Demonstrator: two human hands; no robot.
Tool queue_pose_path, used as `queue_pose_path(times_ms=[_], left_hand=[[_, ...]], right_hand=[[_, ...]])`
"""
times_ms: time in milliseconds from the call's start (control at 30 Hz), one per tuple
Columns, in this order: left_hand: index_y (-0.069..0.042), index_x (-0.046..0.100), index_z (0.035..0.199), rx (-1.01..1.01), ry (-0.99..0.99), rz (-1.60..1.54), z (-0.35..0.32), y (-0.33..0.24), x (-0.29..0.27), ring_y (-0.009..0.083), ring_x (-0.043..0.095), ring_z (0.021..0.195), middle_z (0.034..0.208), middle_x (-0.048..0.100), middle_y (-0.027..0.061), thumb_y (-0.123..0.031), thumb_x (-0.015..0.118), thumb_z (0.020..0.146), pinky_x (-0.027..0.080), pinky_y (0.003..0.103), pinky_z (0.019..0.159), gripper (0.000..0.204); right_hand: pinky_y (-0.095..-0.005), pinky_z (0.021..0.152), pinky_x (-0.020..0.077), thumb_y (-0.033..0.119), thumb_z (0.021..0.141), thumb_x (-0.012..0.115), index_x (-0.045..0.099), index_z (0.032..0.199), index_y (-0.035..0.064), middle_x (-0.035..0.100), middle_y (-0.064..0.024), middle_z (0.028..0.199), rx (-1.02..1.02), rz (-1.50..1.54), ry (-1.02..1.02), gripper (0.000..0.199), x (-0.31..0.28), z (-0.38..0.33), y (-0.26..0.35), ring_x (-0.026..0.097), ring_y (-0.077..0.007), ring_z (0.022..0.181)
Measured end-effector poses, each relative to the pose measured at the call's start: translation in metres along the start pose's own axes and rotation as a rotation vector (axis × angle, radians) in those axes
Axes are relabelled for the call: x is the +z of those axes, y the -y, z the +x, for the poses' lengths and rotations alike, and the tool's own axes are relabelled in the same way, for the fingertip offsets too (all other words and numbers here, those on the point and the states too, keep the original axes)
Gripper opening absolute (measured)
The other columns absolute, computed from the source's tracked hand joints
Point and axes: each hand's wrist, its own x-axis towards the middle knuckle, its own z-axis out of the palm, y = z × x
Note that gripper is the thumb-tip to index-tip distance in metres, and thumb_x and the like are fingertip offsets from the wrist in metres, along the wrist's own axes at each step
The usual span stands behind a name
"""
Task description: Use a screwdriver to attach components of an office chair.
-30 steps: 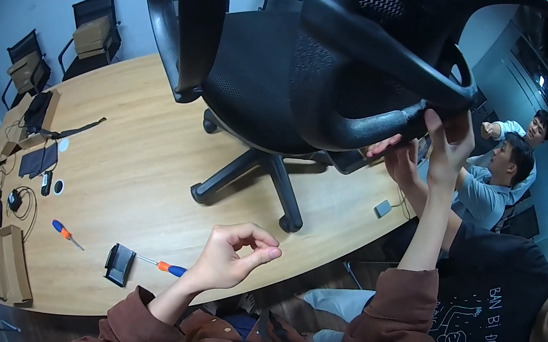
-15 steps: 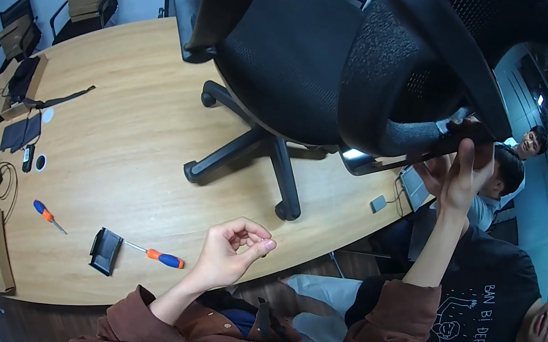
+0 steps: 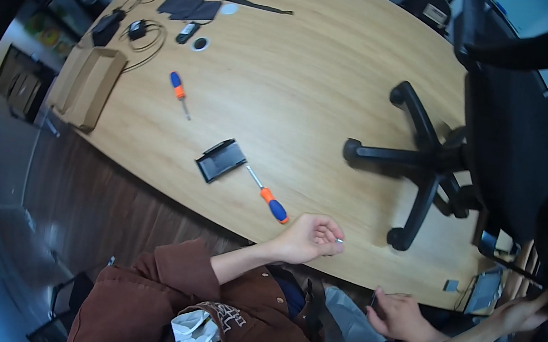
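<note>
My left hand (image 3: 309, 240) is held near the table's front edge, its fingers curled in a pinch on a small shiny metal piece (image 3: 339, 241), too small to identify further. At far right my right hand (image 3: 527, 313) grips the lower back part of a black office chair (image 3: 511, 138), its fingers partly lost in the dark rim. The chair's wheeled base (image 3: 428, 157) rests on the wooden table (image 3: 289, 79). Left of my left hand lies an orange-and-blue screwdriver (image 3: 270, 199), beside a black plastic tray-like part (image 3: 221, 160).
Another person's hand (image 3: 405, 318) is between my hands, with a small dark thing at its fingers. A second screwdriver (image 3: 178, 87), an open cardboard box (image 3: 96, 87), coiled cables (image 3: 154, 42) and a dark pouch (image 3: 190, 8) lie leftward. A laptop (image 3: 484, 292) sits at the right edge.
My view has swung, so the chair and my right hand appear farther right. Another person's hand has come into view near the table edge. My left hand keeps its pinch.
</note>
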Motion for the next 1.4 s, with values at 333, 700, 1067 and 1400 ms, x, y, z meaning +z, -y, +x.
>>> queue_pose_path(times_ms=[333,700,1067,1400], left_hand=[[0.004,0.059,0.103,0.075,-0.83,-0.31,-0.108,0.025,-0.132,0.016,0.065,0.072,0.085,0.066,0.0124,-0.007,0.062,0.091,0.052,0.024,0.065,0.017],[-0.001,0.057,0.076,-0.4,-0.862,0.0,-0.111,0.095,-0.33,0.0219,0.059,0.061,0.063,0.058,0.012,-0.019,0.052,0.089,0.047,0.033,0.056,0.023],[-0.001,0.063,0.086,-0.325,-0.642,0.884,-0.06,0.077,-0.33,0.0332,0.066,0.066,0.072,0.065,0.0203,-0.034,0.05,0.094,0.051,0.042,0.061,0.037],[-0.011,0.041,0.07,-0.562,0.597,-0.912,-0.056,-0.019,-0.216,0.0092,0.029,0.047,0.052,0.025,-0.0061,-0.043,0.041,0.097,0.026,0.023,0.04,0.042]], right_hand=[[-0.0355,0.099,0.0395,0.011,0.091,0.067,0.044,0.129,-0.0079,0.057,-0.0182,0.124,-0.176,-0.132,-0.089,0.048,0.068,-0.034,0.042,0.053,-0.024,0.111],[-0.0414,0.092,0.0435,0.023,0.073,0.084,0.035,0.128,-0.0097,0.053,-0.0228,0.116,-0.212,-0.398,-0.18,0.081,0.109,-0.038,0.042,0.054,-0.0309,0.104],[-0.0415,0.088,0.0474,0.023,0.067,0.091,0.033,0.127,-0.0088,0.051,-0.0195,0.112,-0.3,-0.577,-0.267,0.089,0.153,-0.053,0.062,0.055,-0.0286,0.1],[-0.0308,0.086,0.0436,0.016,0.079,0.077,0.041,0.134,0.0019,0.055,-0.0106,0.119,0.357,0.046,0.732,0.068,0.182,-0.214,0.104,0.056,-0.0171,0.103]])
